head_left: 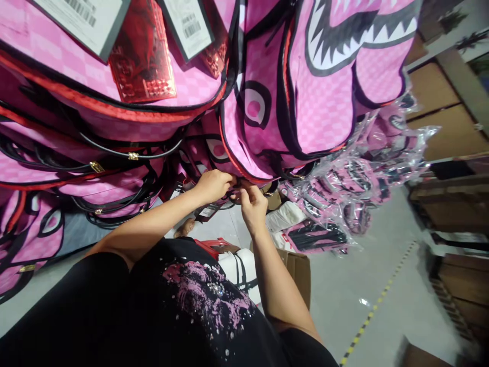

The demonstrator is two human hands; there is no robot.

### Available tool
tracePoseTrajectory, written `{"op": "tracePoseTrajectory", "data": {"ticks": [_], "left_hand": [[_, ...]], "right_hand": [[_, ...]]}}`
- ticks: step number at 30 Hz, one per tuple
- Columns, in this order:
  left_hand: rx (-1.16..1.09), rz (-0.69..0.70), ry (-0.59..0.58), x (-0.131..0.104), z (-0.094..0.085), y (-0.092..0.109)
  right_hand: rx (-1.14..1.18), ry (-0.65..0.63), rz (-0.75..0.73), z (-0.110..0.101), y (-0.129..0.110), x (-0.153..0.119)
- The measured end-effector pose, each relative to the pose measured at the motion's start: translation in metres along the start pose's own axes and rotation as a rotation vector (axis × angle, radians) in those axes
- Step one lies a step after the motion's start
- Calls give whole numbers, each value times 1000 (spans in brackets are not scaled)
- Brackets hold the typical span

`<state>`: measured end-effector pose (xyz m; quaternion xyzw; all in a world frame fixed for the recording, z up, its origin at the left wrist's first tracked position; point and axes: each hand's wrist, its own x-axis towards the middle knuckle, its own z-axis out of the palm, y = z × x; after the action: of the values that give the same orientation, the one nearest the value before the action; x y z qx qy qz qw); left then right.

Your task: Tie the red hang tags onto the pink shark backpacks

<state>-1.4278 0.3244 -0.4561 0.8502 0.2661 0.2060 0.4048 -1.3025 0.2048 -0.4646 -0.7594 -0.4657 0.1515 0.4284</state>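
A pink checkered bag (pixel 324 112) with a shark-mouth print, black piping and red zip edging fills the upper right. At its near lower edge, my left hand (pixel 216 186) is closed in a pinch. Close beside it my right hand (pixel 253 206) also pinches, with thumb and fingertips together. Whatever lies between the fingertips is too small and dark to make out. On the left are more pink bags (pixel 126 120) stacked on one another, with black cord handles and gold clasps. A shiny red tag (pixel 143 61) and a white barcode tag (pixel 191 28) lie on the top one.
Pink bags in clear plastic (pixel 336 188) are piled to the right. Below my right forearm stands an open carton (pixel 300 270), near white bags (pixel 240 267). Cardboard boxes (pixel 431 97) line the far right. Yellow-black tape (pixel 376 308) marks the grey floor.
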Motion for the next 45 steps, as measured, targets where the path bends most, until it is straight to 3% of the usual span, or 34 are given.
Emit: {"op": "tracePoseTrajectory", "data": {"ticks": [6,9,11,15,18,22,26,29,33,39,42,45], "left_hand": [[-237,67,-277,10,-14,-9],[-128,15,-263,1,-31,-20],[-193,1,-266,-8,-42,-24],[-491,117,-324,-24,-56,-25],[-507,91,-155,-29,-50,-26],[-432,44,117,-32,-28,-26],[-201,286,208,-38,-7,-22],[48,371,264,-46,2,-18],[133,372,244,-51,6,-12],[-81,394,256,-45,12,-6],[-159,318,223,-41,15,-6],[-38,211,215,-38,16,-7]], "right_hand": [[-559,96,-128,-13,-25,-6],[-601,199,-114,-21,-35,-11],[-419,134,14,-23,-34,-12],[285,-308,440,-23,-27,-9],[619,-446,587,-24,-28,-6],[719,-461,605,-23,-34,-6],[793,-360,574,-18,-41,-8],[763,-296,514,-14,-44,-10],[733,-219,478,-8,-45,-14],[645,147,296,9,-42,-17],[664,111,343,12,-41,-16],[607,108,340,12,-38,-16]]}}
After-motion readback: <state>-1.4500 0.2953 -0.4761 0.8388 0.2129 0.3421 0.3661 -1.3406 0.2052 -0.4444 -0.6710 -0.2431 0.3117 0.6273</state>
